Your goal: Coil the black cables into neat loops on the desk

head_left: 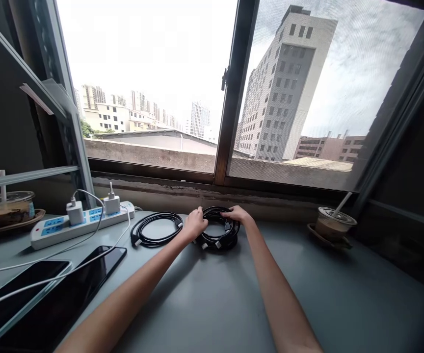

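Two lots of coiled black cable lie side by side on the grey table, close to the window wall. The right-hand cable coil point(220, 242) looks like a stack, with light-tipped plugs showing at its front. My left hand point(195, 224) has its fingers curled round the left edge of that stack. On its upper right edge, my right hand point(240, 214) grips with bent fingers, the thumb side partly hidden. The left-hand cable coil point(156, 243) rests flat just left of my left hand, a plug at its lower left end.
A white power strip point(83, 226) with plugged-in chargers stands at the left. White cords run from it over two dark-screened devices point(68, 289). One iced drink cup point(335, 223) is at the right, another cup point(9, 208) at far left. A window frame point(230, 122) rises behind.
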`<state>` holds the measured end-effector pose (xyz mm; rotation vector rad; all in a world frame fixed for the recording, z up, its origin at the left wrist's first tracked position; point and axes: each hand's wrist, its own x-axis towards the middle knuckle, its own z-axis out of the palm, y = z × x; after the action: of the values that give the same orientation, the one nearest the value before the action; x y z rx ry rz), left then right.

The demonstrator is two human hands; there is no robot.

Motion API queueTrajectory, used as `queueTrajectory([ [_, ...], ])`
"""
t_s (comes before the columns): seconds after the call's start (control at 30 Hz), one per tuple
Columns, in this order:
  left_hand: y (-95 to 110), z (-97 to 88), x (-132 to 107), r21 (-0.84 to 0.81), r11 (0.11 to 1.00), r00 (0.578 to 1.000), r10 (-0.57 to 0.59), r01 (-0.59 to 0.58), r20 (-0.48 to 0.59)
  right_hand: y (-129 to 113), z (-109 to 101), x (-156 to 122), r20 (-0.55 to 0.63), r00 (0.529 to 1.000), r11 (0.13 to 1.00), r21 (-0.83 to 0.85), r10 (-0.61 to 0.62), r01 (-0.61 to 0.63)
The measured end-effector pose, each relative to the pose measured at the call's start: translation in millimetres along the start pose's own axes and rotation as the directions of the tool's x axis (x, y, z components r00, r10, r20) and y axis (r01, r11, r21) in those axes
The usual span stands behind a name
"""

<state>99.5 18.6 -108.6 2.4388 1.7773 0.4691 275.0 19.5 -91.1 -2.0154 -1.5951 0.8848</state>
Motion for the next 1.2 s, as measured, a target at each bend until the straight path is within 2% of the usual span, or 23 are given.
queueTrajectory([
  [0.27, 3, 21.0, -1, 0.022, 0.991, 0.988, 0.133, -0.135, 0.082, -7, 6, 0, -0.029, 0.999, 1.000, 0.016, 0.023, -0.022],
  [0.37, 2, 24.0, 0, 0.006, 0.992, 0.988, 0.128, -0.129, 0.090, -9, 6, 1, -0.031, 0.999, 1.000, -0.025, 0.017, -0.018],
  [0.5, 3, 22.9, 1, 0.001, 0.995, 0.990, 0.098, -0.099, 0.099, -9, 1, -3, 0.001, 0.999, 0.986, -0.159, 0.047, -0.047],
  [0.67, 9, 19.3, -1, 0.033, 0.997, 0.990, 0.069, -0.073, 0.120, -25, 2, -17, -0.031, 0.994, 0.936, -0.334, 0.107, -0.111],
  [0.87, 9, 7.0, -6, 0.066, 0.997, 0.994, 0.038, -0.045, 0.098, -49, 2, -33, -0.134, 0.974, 0.864, -0.451, 0.180, -0.222],
  [0.97, 9, -4.4, -6, 0.103, 0.994, 0.995, 0.017, -0.028, 0.103, -49, -3, -37, -0.174, 0.965, 0.848, -0.463, 0.197, -0.257],
  [1.07, 13, -14.7, -6, 0.148, 0.989, 0.995, -0.006, -0.009, 0.097, -47, -4, -37, -0.160, 0.963, 0.853, -0.449, 0.217, -0.267],
  [1.2, 16, -20.7, -7, 0.204, 0.978, 0.993, -0.055, 0.033, 0.108, -47, -2, -34, -0.177, 0.963, 0.879, -0.401, 0.202, -0.258],
])
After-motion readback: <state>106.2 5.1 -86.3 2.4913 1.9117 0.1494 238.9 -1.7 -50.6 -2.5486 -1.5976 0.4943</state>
